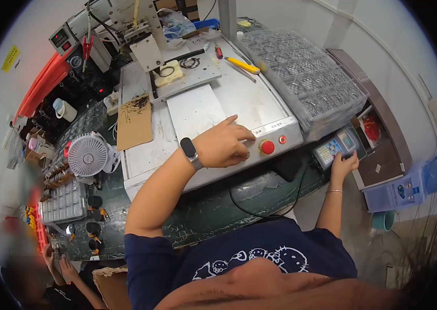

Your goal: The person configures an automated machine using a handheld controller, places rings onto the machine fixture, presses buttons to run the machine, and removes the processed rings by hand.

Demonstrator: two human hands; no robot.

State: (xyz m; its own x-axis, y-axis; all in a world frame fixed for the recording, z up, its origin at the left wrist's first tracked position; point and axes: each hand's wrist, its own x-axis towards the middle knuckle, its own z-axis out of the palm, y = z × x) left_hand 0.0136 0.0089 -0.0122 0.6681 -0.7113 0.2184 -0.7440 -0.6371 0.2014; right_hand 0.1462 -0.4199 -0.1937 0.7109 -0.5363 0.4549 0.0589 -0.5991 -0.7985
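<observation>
My left hand wears a smartwatch on the wrist. Its fingers are spread and partly bent over the front panel of a white bench-top machine, just left of a red emergency stop button. My right hand is at a handheld keypad controller with a small screen. One fingertip touches its keys, and the other fingers are apart at its right edge. A white plate lies on the machine bed, below a raised metal platform with a cream-coloured block and black rings.
Stacked clear plastic trays stand right of the machine. A yellow cutter and a red-handled screwdriver lie at the back. Cardboard and a white fan are left. Another person's hands show at lower left.
</observation>
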